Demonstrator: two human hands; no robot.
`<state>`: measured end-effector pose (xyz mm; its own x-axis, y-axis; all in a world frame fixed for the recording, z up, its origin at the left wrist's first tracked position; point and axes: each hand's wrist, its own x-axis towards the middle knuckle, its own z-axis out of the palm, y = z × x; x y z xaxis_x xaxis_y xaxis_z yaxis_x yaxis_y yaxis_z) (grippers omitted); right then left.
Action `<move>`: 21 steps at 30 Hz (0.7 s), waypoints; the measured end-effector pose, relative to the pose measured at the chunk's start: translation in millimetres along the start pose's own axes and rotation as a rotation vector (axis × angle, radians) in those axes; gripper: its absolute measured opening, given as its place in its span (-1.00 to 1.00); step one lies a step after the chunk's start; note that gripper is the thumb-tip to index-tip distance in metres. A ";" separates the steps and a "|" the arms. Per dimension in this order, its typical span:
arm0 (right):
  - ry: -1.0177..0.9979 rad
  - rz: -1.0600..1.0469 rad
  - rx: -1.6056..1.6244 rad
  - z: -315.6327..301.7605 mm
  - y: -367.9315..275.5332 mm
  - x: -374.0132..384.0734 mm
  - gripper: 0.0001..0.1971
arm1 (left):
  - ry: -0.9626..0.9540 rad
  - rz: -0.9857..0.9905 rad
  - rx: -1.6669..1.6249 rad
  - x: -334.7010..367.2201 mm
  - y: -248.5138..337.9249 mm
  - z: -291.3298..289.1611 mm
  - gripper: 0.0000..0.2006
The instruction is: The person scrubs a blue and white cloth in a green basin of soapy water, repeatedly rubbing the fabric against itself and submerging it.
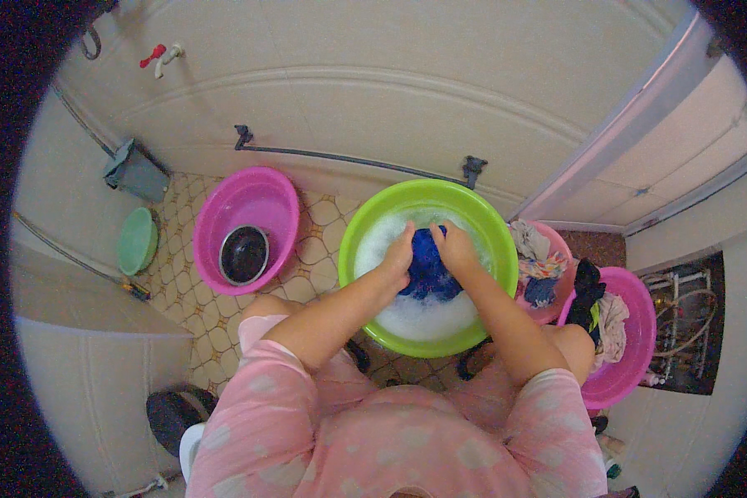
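Between my knees stands a large lime-green basin holding sudsy water with white foam. Over the suds, both my hands grip a dark blue wet cloth or garment; its exact kind does not show. My left hand is closed on its left edge, and my right hand is closed on its upper right. The cloth hangs down from my fingers, and its lower end meets the foam.
Left of the basin, a pink tub holds a dark round pan. Farther left are a small green basin and a grey bin. On the right, a light pink basin and a magenta basin contain clothes. A wall tap is upper left.
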<state>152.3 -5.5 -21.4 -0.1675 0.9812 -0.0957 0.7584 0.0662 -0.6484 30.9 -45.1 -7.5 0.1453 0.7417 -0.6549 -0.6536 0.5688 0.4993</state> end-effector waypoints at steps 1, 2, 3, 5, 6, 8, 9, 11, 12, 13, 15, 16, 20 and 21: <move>0.041 -0.037 -0.007 8.4 0.9 -0.6 -0.64 | -0.014 0.189 0.052 15.9 -0.8 -19.8 -0.62; 0.085 -0.061 -0.020 11.4 4.3 -2.6 -0.62 | -0.011 0.191 0.049 21.3 0.3 -26.5 -0.62; 0.081 -0.065 -0.020 13.0 9.2 -6.2 -0.62 | 0.048 0.232 0.182 26.3 1.0 -33.1 -0.66; -0.087 -0.133 -0.087 10.2 15.5 -15.3 -0.46 | 0.159 0.333 0.368 28.2 0.7 -32.6 -0.59; -0.087 -0.133 -0.089 11.2 15.6 -16.1 -0.46 | 0.158 0.332 0.365 28.4 0.2 -32.9 -0.59; -0.450 -0.051 -0.228 15.0 11.7 -17.2 -0.37 | 0.116 0.256 0.307 31.0 -1.1 -39.4 -0.52; -0.450 -0.053 -0.228 14.7 11.2 -17.4 -0.37 | 0.117 0.258 0.307 32.7 -2.1 -41.7 -0.52; -0.459 -0.126 -0.169 12.8 10.8 -17.7 -0.39 | 0.244 0.218 0.224 30.9 -2.8 -41.4 -0.52; -0.462 -0.128 -0.167 13.7 10.3 -16.6 -0.39 | 0.248 0.219 0.224 29.0 -4.1 -41.9 -0.52; -0.323 -0.105 -0.209 12.0 10.8 -13.8 -0.39 | 0.228 0.266 0.247 17.8 -1.3 -31.3 -0.56; -0.182 -0.083 -0.251 20.4 16.7 -7.4 -0.39 | 0.205 0.315 0.270 23.5 -3.8 -31.1 -0.60; 0.024 -0.077 -0.103 34.8 23.7 -1.6 -0.44 | 0.137 0.239 0.188 41.1 -9.6 -39.7 -0.66; 0.202 -0.085 0.345 44.9 -8.4 -21.5 -0.53 | -0.090 -0.069 -0.089 8.6 -0.7 -18.2 -0.60; 0.212 -0.145 0.365 50.0 -14.1 -24.8 -0.60 | -0.143 -0.136 -0.093 5.6 4.8 -18.5 -0.50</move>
<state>114.3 -39.8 -47.7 -0.0936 0.9845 0.1483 0.4580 0.1749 -0.8716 14.9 -44.8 -19.2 0.3367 0.7068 -0.6222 -0.6852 0.6372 0.3529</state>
